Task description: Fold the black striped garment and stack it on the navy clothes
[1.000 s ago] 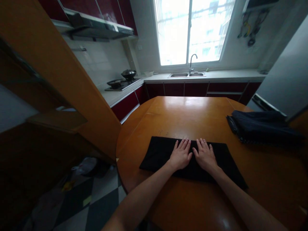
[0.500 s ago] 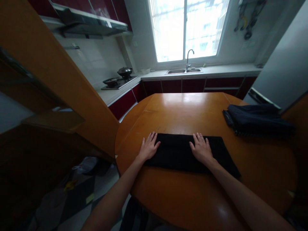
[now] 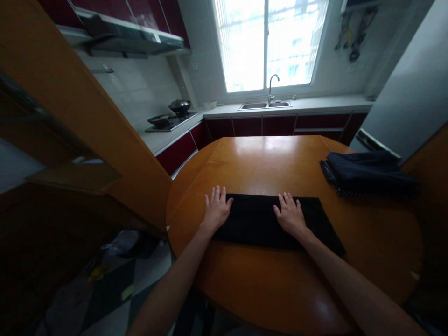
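Observation:
A folded black cloth (image 3: pixel 257 219) lies flat on the round wooden table (image 3: pixel 280 163), stretched left to right in front of me. My left hand (image 3: pixel 216 210) rests flat on the cloth's left end, fingers spread, holding nothing. My right hand (image 3: pixel 290 214) lies flat on the cloth a little right of its middle, fingers stretched out. Both forearms reach in from the near edge of the table.
A folded dark blue garment (image 3: pixel 367 175) sits at the table's right side. A tall wooden panel (image 3: pixel 87 107) stands left of the table. Behind are a counter with a sink (image 3: pixel 266 105), a stove with pans (image 3: pixel 171 119) and a window. Bags lie on the checkered floor (image 3: pixel 122 247).
My left hand has slid from the cloth's middle out to its left end. My right hand has stayed near the middle. The view has shifted slightly.

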`<state>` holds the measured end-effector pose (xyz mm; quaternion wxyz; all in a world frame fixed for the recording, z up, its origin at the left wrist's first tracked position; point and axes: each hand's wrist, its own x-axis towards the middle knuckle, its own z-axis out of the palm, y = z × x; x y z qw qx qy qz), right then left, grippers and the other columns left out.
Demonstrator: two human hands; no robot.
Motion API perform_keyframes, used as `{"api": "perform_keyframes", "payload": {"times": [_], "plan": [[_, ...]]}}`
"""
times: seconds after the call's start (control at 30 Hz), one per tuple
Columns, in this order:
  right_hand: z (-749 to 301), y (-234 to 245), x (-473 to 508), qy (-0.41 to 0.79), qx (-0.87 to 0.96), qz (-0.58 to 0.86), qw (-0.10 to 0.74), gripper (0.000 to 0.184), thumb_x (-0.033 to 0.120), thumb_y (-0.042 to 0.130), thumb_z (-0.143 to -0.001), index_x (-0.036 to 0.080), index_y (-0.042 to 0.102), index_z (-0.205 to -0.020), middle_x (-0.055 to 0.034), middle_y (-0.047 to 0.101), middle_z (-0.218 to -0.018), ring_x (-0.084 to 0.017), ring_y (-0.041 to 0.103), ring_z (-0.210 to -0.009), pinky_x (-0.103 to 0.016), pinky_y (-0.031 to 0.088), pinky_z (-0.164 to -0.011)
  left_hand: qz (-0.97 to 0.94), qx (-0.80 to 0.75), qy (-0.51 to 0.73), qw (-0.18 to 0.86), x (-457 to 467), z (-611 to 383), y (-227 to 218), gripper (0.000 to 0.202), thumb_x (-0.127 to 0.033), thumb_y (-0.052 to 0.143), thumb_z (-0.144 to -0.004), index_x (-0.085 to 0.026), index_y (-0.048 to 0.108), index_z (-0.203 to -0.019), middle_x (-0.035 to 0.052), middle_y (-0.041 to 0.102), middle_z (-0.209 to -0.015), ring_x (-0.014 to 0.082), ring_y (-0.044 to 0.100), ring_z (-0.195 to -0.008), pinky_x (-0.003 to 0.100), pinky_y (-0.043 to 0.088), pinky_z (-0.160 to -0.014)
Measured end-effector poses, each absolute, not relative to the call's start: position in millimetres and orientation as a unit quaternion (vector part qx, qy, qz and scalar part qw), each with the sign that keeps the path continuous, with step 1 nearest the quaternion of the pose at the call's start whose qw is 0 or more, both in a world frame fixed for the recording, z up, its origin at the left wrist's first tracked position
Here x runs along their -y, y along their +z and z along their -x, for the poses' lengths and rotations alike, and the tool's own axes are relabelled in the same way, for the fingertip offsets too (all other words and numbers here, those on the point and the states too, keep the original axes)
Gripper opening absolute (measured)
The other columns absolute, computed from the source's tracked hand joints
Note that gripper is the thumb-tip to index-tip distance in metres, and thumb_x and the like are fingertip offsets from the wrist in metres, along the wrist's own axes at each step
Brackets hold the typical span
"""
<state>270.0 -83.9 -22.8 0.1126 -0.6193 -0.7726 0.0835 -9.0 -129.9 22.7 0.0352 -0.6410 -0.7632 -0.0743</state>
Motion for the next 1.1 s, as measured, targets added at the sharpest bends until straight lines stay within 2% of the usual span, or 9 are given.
{"api": "perform_keyframes", "payload": {"times": [0.17,0.37,0.57,0.93,1.1], "plan": [[-270.1,-20.4,85.4,0.085,0.773,0.618,0.113,0.062,0.042,0.033,-0.1,0.01,0.036,-0.154,-0.0144,0.029,-0.162,-0.027,0.019,-0.151,-0.049,0.011,-0.121,0.763,0.639,-0.09,0.033,112.6,-70.0,26.1,0.06,-0.046,0.023,-0.105,-0.012,0.035,-0.154,0.0128,0.029,-0.162,0.0273,0.022,-0.151,0.053,0.021,-0.12],[-269.0,-19.4,84.6,0.091,0.773,0.618,0.11,0.062,0.041,0.035,-0.099,0.011,0.037,-0.153,-0.014,0.029,-0.162,-0.025,0.019,-0.152,-0.047,0.009,-0.121,0.823,0.562,-0.086,0.023,109.0,-102.5,-2.7,0.057,-0.047,0.028,-0.105,-0.02,0.035,-0.154,0.0082,0.033,-0.161,0.0271,0.024,-0.151,0.051,0.02,-0.121],[-268.1,-20.6,83.5,0.096,0.771,0.62,0.11,0.062,0.04,0.036,-0.099,0.011,0.036,-0.154,-0.014,0.029,-0.162,-0.025,0.017,-0.152,-0.046,0.007,-0.122,0.825,0.556,-0.09,0.044,112.1,-96.7,-12.5,0.056,-0.048,0.029,-0.105,-0.024,0.033,-0.156,0.0064,0.032,-0.162,0.0267,0.021,-0.151,0.051,0.018,-0.122],[-267.7,-15.1,84.7,0.118,0.768,0.619,0.113,0.063,0.042,0.034,-0.1,0.012,0.033,-0.155,-0.0135,0.025,-0.164,-0.024,0.014,-0.153,-0.045,0.004,-0.122,0.817,0.57,-0.087,0.02,110.2,-99.2,-7.8,0.055,-0.047,0.029,-0.104,-0.026,0.035,-0.155,0.005,0.033,-0.161,0.025,0.023,-0.151,0.05,0.017,-0.122],[-274.5,-15.3,83.5,0.119,0.759,0.63,0.116,0.067,0.049,0.027,-0.102,0.009,0.029,-0.156,-0.0144,0.023,-0.164,-0.024,0.012,-0.153,-0.047,0.004,-0.122,0.813,0.575,-0.088,0.022,109.3,-100.1,-7.9,0.055,-0.047,0.03,-0.104,-0.026,0.035,-0.155,0.0043,0.033,-0.161,0.0254,0.025,-0.15,0.05,0.018,-0.122]]}}
